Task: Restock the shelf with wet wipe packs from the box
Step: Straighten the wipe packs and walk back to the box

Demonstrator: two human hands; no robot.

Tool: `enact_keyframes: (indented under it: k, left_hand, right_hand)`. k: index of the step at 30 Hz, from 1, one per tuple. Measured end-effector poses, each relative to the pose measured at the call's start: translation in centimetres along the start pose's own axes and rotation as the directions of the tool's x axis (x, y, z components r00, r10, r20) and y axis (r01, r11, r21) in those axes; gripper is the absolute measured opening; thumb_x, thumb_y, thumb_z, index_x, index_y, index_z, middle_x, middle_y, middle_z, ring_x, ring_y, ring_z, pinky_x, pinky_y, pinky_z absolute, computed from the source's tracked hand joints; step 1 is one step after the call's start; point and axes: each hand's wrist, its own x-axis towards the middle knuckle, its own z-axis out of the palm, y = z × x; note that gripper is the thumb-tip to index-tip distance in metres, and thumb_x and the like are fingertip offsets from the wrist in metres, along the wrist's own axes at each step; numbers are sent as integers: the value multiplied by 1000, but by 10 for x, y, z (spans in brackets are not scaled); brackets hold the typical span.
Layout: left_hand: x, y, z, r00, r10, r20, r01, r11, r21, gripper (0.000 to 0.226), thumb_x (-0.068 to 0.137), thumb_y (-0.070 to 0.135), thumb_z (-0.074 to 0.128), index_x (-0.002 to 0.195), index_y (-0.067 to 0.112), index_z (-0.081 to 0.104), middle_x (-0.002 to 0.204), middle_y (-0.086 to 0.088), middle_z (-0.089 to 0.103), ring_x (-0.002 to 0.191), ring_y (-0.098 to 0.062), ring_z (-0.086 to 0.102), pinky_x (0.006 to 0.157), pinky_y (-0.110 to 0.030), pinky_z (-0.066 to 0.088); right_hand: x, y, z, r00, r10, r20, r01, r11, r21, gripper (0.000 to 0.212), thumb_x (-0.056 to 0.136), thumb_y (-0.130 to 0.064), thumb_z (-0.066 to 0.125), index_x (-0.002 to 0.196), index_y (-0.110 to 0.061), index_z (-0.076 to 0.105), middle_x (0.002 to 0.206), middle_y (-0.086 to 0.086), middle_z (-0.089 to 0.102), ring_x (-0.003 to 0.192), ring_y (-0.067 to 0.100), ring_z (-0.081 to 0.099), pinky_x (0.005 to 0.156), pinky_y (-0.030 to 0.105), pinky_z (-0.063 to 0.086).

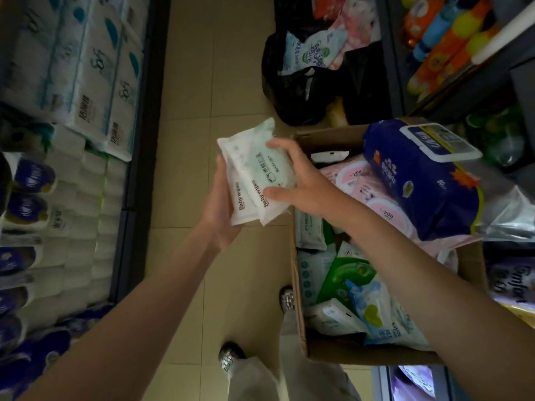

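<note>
Two baby wipes packs (254, 175) stacked left of the box (301, 328); left hand (220, 206) cups beneath, right hand (298, 180) fingers (278, 144) pinch top pack. Slick wrappers, loose stack: top one could slide off mid-carry.

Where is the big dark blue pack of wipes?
The big dark blue pack lies on top of the pink packs at the box's far right.

box (301, 299) sitting on the floor (220, 82) at right, packs (341, 273) lying inside | large pack (419, 180) resting on top at its far end | bag (295, 94) lying beyond the box | shelf (136, 169) standing at left | two wipe packs (254, 175) being held over the floor, between left hand (220, 209) and right hand (301, 180)
</note>
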Motion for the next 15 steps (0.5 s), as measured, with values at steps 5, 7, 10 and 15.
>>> enact_keyframes:
  k: [5, 7, 10, 15]
  left_hand:
    - [5, 1, 5, 999, -7, -45, 19, 962, 273, 47, 84, 35, 59, 127, 17, 51, 114, -4, 67, 102, -22, 65, 79, -30, 53]
    - [10, -6, -3, 993, -22, -117, 47, 975, 216, 42, 85, 23, 60, 125, 16, 52, 113, -5, 68, 102, -24, 64, 78, -32, 53]
    - [13, -12, -19, 974, -49, -220, 96, 974, 207, 39, 84, 20, 63, 122, 16, 55, 109, -4, 70, 94, -20, 67, 73, -30, 54]
    - [17, -24, -43, 971, -61, -229, 132, 942, 308, 43, 80, 19, 68, 121, 15, 55, 108, -2, 70, 95, -20, 69, 72, -29, 56]
  right_hand:
    - [-2, 14, -1, 997, 42, 61, -52, 982, 182, 81, 86, -6, 61, 147, -27, 12, 127, -11, 46, 115, 7, 54, 92, 25, 51]
    - [-2, 25, -9, 989, 149, 20, -145, 914, 380, 68, 88, -4, 57, 144, -24, 25, 118, -9, 55, 103, 7, 60, 89, 25, 52]
    - [7, 73, -28, 849, 432, -305, -265, 846, 462, 20, 88, -3, 55, 107, -5, 59, 102, 10, 64, 93, 21, 63, 91, 36, 50]
    - [17, 162, 2, 763, 589, -266, -640, 747, -180, 12, 87, -15, 58, 94, -6, 61, 100, 12, 62, 101, 29, 59, 80, 36, 50]
